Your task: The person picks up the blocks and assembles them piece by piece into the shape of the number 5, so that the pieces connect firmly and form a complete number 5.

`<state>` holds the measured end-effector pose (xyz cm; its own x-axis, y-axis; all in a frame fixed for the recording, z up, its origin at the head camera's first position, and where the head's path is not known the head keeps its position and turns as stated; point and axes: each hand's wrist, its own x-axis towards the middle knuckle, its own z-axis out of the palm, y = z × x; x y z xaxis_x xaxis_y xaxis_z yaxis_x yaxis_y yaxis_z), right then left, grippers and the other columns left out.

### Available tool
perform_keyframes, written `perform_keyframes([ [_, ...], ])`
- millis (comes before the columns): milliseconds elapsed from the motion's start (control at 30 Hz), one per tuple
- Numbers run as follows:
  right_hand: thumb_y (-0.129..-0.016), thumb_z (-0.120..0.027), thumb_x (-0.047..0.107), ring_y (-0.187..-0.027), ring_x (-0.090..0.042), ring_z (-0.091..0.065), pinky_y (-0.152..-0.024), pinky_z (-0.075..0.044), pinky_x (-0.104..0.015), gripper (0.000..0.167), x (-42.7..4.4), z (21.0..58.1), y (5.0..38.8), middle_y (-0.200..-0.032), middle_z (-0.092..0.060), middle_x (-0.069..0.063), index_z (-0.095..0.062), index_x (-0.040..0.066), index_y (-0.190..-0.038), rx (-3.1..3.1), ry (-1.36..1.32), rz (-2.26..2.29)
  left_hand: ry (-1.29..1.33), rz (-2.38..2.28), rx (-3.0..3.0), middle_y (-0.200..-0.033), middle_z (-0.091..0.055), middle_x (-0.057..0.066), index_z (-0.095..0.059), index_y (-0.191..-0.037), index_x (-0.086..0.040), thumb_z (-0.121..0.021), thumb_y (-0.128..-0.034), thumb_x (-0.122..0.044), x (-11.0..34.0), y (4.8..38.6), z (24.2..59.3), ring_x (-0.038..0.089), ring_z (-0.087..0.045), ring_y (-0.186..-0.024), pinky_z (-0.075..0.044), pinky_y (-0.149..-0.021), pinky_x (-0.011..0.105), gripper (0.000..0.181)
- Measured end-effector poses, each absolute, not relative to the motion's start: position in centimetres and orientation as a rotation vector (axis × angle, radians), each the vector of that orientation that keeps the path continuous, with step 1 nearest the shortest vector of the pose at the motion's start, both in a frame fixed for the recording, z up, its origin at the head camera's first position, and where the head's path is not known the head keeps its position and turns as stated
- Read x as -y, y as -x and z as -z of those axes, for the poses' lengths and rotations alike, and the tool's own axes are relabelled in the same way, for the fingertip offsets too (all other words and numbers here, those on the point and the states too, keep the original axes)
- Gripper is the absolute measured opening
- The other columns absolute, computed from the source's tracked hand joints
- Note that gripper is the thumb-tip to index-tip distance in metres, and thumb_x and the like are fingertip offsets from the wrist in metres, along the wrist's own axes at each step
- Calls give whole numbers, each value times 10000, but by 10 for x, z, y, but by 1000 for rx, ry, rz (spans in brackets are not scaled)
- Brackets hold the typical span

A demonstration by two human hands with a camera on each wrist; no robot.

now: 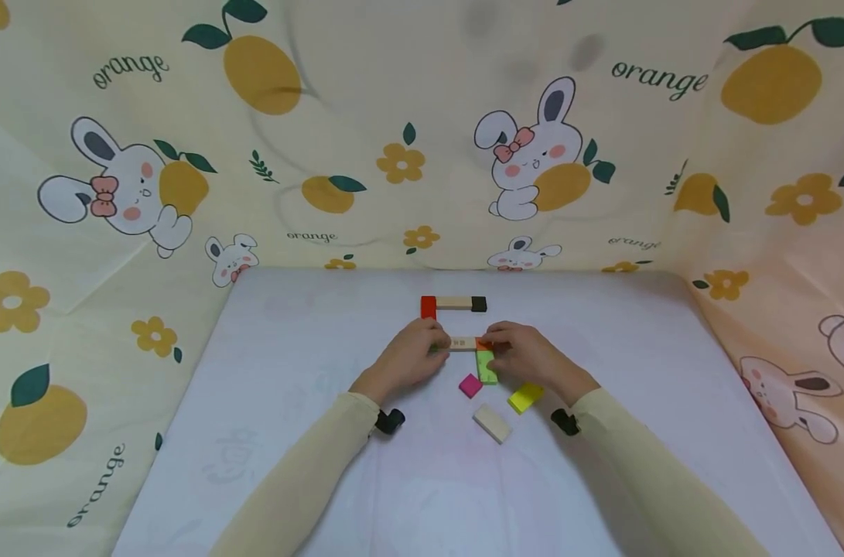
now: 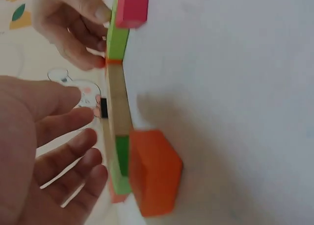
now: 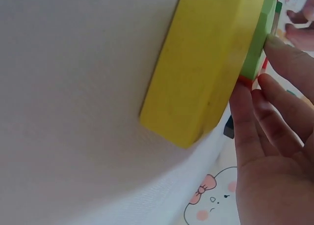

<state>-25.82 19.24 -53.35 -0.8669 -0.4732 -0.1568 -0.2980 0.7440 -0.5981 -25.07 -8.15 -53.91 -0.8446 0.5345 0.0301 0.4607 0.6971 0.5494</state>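
My right hand holds a light green block by thumb and fingertips, its forefinger at the small orange block adjoining it. A pale wooden block with marks on top runs left from the orange one. My left hand hovers by that row's left end, fingers loosely bent and apart, nothing seen between them. Close to it in the left wrist view are a dark green block and an orange block; in the head view the hand hides most of this end.
Beyond the hands, a red block, a pale wooden block and a black block make another row. Nearer lie a magenta block, a yellow block and a plain wooden block on the white table.
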Motion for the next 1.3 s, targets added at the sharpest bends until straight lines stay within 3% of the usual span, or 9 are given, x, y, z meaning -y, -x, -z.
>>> perform_keyframes([
  [300,-963,-847,125,-1251,-309,-612,-1106,-521,-523,438,-193,534,259,-1435,-643,-78,-744,96,-1388,-2632,616,877,-1033,-745,-2859,-1243,-684,4,-773,-1290,-94,-756,-1037,-309,27,199,527,163,-610,-1163,-526,-1031,264,332],
  [500,-983,-770,45,-1291,-342,-597,-1131,-485,-566,396,-194,536,259,-1454,-640,-102,-748,76,-1377,-2627,648,899,-1021,-659,-2862,-1385,-666,-19,-745,-1339,-121,-788,-1011,-419,-14,176,541,134,-605,-1261,-495,-1071,225,445],
  [700,-969,-789,76,-1299,-349,-602,-1128,-495,-550,423,-194,537,259,-1479,-625,-114,-740,78,-1389,-2622,606,905,-975,-536,-2885,-1355,-663,-17,-717,-1392,-139,-789,-999,-466,-33,170,552,134,-589,-1268,-526,-1043,236,516],
  [900,-962,-812,98,-1256,-326,-621,-1110,-514,-528,448,-194,538,259,-1502,-607,-128,-728,69,-1402,-2609,594,896,-949,-422,-2907,-1227,-686,-25,-765,-1293,-132,-786,-994,-494,-38,168,557,125,-603,-1137,-545,-950,195,470],
  [1300,-959,-828,98,-1251,-331,-649,-1093,-534,-517,452,-192,536,259,-1496,-611,-144,-730,67,-1399,-2609,568,900,-934,-563,-2863,-1157,-707,-56,-773,-1233,-128,-813,-991,-326,-29,172,554,101,-622,-999,-541,-910,206,315],
])
